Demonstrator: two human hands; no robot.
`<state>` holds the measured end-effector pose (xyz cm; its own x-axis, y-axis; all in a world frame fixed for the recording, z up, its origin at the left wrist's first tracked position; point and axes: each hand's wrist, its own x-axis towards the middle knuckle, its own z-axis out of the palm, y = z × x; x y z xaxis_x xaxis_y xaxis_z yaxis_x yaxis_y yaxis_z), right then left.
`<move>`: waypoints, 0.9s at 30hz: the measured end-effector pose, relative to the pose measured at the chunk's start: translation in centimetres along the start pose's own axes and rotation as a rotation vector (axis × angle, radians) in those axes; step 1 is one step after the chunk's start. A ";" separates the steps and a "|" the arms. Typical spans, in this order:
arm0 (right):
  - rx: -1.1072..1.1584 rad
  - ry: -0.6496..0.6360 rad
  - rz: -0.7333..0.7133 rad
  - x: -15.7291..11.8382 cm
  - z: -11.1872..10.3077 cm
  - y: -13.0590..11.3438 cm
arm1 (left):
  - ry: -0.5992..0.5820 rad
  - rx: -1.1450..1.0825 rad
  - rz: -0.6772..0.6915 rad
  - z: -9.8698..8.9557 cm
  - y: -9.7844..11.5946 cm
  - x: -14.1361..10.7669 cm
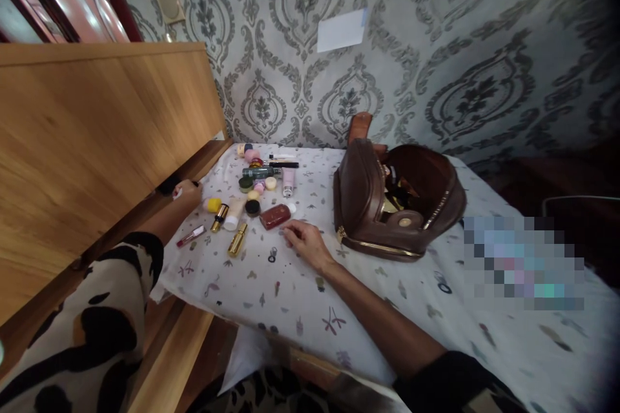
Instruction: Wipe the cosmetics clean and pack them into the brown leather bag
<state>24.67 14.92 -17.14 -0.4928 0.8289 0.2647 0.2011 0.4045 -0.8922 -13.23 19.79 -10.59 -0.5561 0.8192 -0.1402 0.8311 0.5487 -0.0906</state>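
Head camera, and the red-brown bottle (275,216) lies on its side on the patterned cloth (300,284), white cap pointing right. Just off that cap comes the right hand (305,242), palm down, fingers narrow and close together, with no item visible in them. Touching the bottle or not? Cannot tell. Immediately left of the bottle sits a dark-lidded jar (252,208), then a beige tube (235,213), and a black-and-gold tube (220,217). Nearer the person, to the bottle's left, lies a gold bottle (237,240); farther left, a lip gloss (192,235). Beyond the bottle, a pale pink tube (288,182) and a green bottle (261,173). Well left of the bottle, by the wooden panel (97,135), is the left hand (188,191), fingers curled near something whitish; its grip I cannot tell. Right of the bottle, well apart, the brown bag (372,206) gapes open.
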 end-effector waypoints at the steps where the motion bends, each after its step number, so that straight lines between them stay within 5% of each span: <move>1: 0.002 0.000 0.002 0.0 0.0 0.0 | 0.005 0.051 -0.033 0.0 0.1 -0.3; 4: 0.017 -0.009 0.005 0.0 -0.1 -0.1 | 0.044 0.175 -0.074 0.0 0.2 -1.3; 13: 0.014 -0.001 -0.010 -0.2 -0.3 -0.8 | 0.096 0.306 0.114 -1.4 -0.5 -5.2; 20: 0.029 -0.003 0.005 -0.1 -0.3 -0.7 | 0.120 0.347 0.207 -5.1 -1.6 -8.0; 23: 0.100 0.022 0.008 -0.2 -0.2 -0.7 | 0.118 0.272 0.240 -7.2 -0.5 -10.3; 27: 0.453 -0.004 0.171 0.0 0.2 -1.7 | 0.101 0.052 0.390 -7.9 3.8 -15.9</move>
<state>24.14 14.10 -15.71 -0.4881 0.8671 0.0999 -0.1093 0.0529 -0.9926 -1.30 10.17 -0.94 -0.1943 0.9779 -0.0770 0.9774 0.1863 -0.0999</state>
